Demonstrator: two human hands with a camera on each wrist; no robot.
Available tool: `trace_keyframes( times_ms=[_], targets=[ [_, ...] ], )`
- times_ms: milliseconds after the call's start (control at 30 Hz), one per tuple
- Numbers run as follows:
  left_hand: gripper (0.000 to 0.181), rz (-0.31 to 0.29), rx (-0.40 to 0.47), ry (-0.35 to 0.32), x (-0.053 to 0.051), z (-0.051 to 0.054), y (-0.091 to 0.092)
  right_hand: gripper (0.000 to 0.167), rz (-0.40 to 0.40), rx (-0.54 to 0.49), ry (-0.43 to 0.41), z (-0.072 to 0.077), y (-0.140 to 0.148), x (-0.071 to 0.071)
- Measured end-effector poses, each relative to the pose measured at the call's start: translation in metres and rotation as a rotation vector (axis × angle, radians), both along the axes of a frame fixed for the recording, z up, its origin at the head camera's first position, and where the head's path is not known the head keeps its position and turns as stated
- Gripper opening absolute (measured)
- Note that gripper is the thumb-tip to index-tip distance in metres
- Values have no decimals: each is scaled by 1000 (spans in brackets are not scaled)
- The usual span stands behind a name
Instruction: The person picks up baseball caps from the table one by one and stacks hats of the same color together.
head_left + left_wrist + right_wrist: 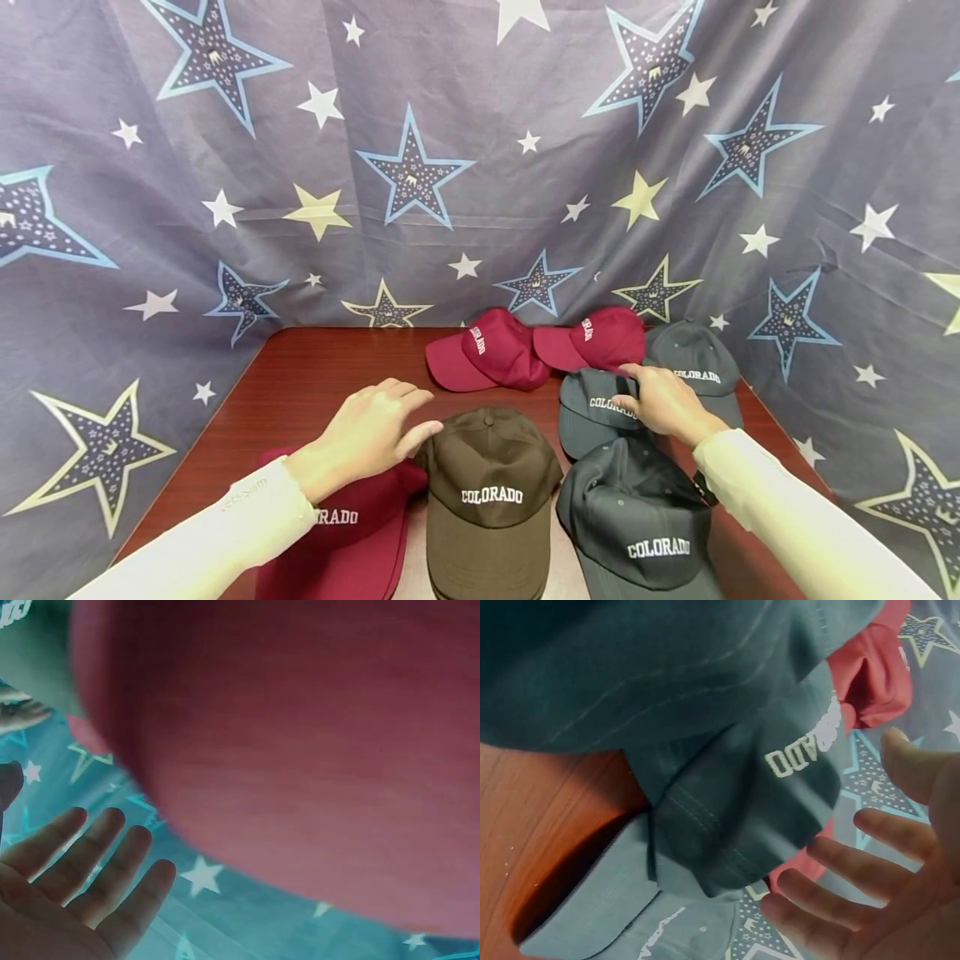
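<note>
brown cap (487, 454) reading "colorado", front grey cap (633, 508) likewise, bare hands (365, 431) nearby

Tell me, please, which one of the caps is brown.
The middle cap of the front row, between a red cap and a dark grey cap; its brown colour sets it apart from the red and grey ones.

Red cap (363, 537) at front left, partly hidden, brown cap (487, 467) upright beside it, brim toward the viewer, dark grey cap (633, 508) to its right, second grey cap (592, 419) just behind, all white-lettered
</note>
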State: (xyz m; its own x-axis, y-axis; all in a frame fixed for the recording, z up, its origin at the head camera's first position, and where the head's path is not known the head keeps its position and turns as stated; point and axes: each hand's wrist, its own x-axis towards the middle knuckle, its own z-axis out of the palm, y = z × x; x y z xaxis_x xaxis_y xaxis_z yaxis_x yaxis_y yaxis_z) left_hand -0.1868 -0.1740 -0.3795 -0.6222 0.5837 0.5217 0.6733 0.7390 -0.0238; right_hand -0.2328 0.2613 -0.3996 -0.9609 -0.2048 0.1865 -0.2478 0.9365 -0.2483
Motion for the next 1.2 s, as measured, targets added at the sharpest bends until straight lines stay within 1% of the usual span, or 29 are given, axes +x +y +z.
trace_keyframes(
  times_ms=[133, 233, 367, 600, 800, 900, 1033, 1133, 1200],
  targets=[
    [40, 49, 25, -44, -4, -1, -12, 59, -14, 32, -27, -6, -1, -8],
    [40, 78, 39, -71, -6, 0, -18, 62, -32, 58, -59, -12, -2, -13],
    [40, 108, 54, -94, -6, -2, -23, 57, -55, 50, -56, -16, -4, -18],
    [39, 148, 81, -109, -10, -7, -33, 37, -73, -24, 7, -13, -2, -26],
    [39, 170, 86, -130, -11, -8, -38, 24, -58, -66, 112, -14, 1, -32],
    [39, 178, 86, -136, -10, -8, -39, 22, -49, -89, 173, -14, 1, -34],
    [39, 184, 89, -137, -10, -8, -40, 26, -68, -143, 243, -10, 0, -35],
    [38, 185, 92, -136, -10, -8, -41, 37, -101, -200, 253, -5, 0, -36],
    [38, 185, 93, -135, -10, -8, -41, 40, -122, -225, 256, -1, 0, -36]
  ],
)
